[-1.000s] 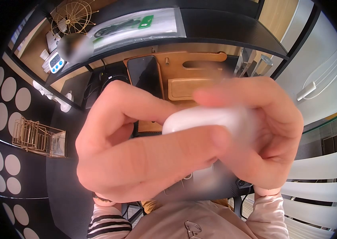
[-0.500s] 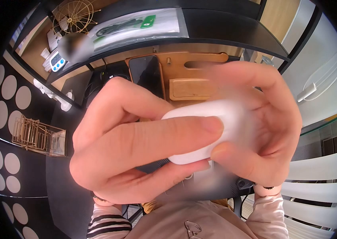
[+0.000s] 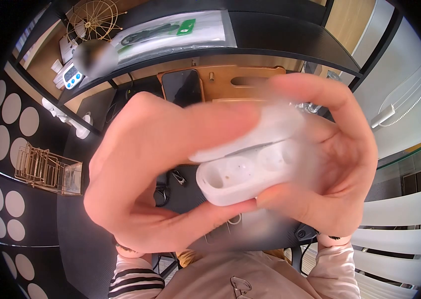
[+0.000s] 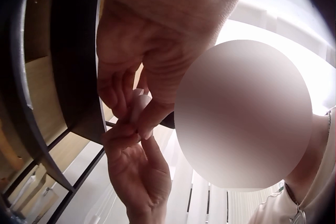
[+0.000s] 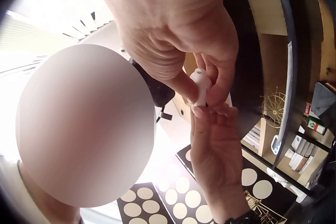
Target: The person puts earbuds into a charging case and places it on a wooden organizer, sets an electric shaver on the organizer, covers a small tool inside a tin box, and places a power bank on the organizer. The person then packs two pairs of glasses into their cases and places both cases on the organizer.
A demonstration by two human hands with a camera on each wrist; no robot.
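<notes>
A white earbud charging case [image 3: 233, 192] is held up in front of the chest, its lid raised and the earbud hollows facing the head camera. My left hand [image 3: 138, 154] grips its left part, thumb across the lid [image 3: 270, 127] and fingers under the body. At the other end, my right hand [image 3: 342, 154] pinches the case, the thumb low on its front and the index finger arched above. In the left wrist view the case [image 4: 139, 107] sits between both hands' fingertips. The right wrist view shows its narrow end [image 5: 200, 83] between the right hand's thumb and fingers.
Behind the hands, a dark phone [image 3: 181, 85] leans on a wooden stand [image 3: 225, 89]. Above it runs a black shelf [image 3: 285, 35] with a bagged cable [image 3: 155, 34] and a timer [image 3: 72, 77]. A gold wire rack [image 3: 46, 172] stands left; a short cable [image 3: 178, 177] lies on the desk.
The case was closed half a second ago; its lid has now swung up and back, showing the inside. My left thumb has moved up with the lid. The right hand has hardly moved.
</notes>
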